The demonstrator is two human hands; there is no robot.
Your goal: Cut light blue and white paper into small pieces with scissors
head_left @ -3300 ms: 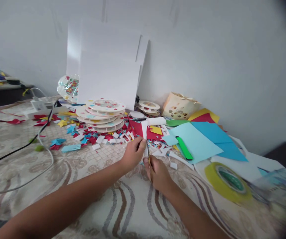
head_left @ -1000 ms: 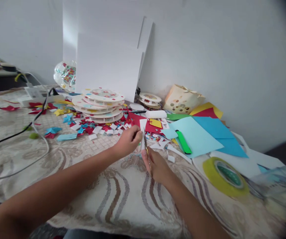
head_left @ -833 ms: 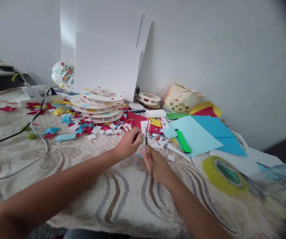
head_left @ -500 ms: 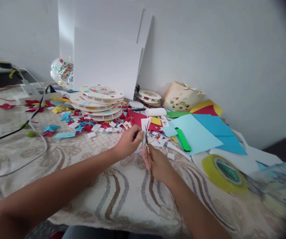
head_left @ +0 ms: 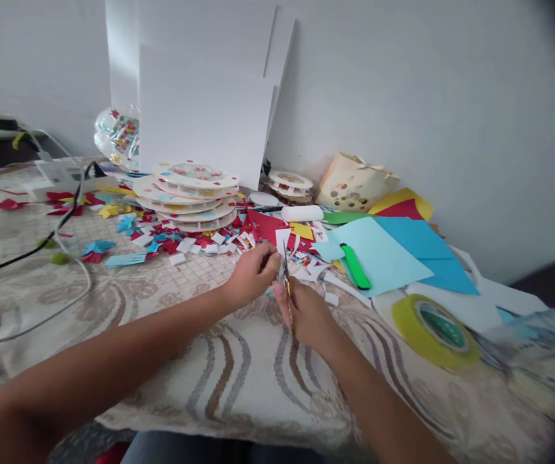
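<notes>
The narrow white paper strip [head_left: 282,238] stood nearly upright between the two hands. Its long axis ran from 6 to 12 o'clock and its free end pointed to 12, away from the person. The small scissors with yellow handles [head_left: 287,290] lay along almost the same line, seen edge-on. Their blades pointed to 12 o'clock and sat right against the strip's right edge; whether the blades were apart could not be told.

The strip's lower part was in the left hand [head_left: 253,270], which sat at 9 o'clock from it. That hand was closed in a pinch, thumb and fingertips pressed on the paper. The right hand [head_left: 306,314] sat at about 5 o'clock from the strip, just beside the left hand, and was clenched around the scissor handles with its knuckles turned up. Both forearms reached in from the near edge and converged over the beige patterned tablecloth [head_left: 238,380].

At 3 o'clock from the hands a green marker pen [head_left: 354,266] lay on a light blue paper sheet [head_left: 378,254]. Farther toward 4 o'clock was a yellow roll of tape [head_left: 434,328]. Toward 11 o'clock a stack of round white decorated discs [head_left: 190,193] stood among red, blue and white paper scraps [head_left: 200,245].
</notes>
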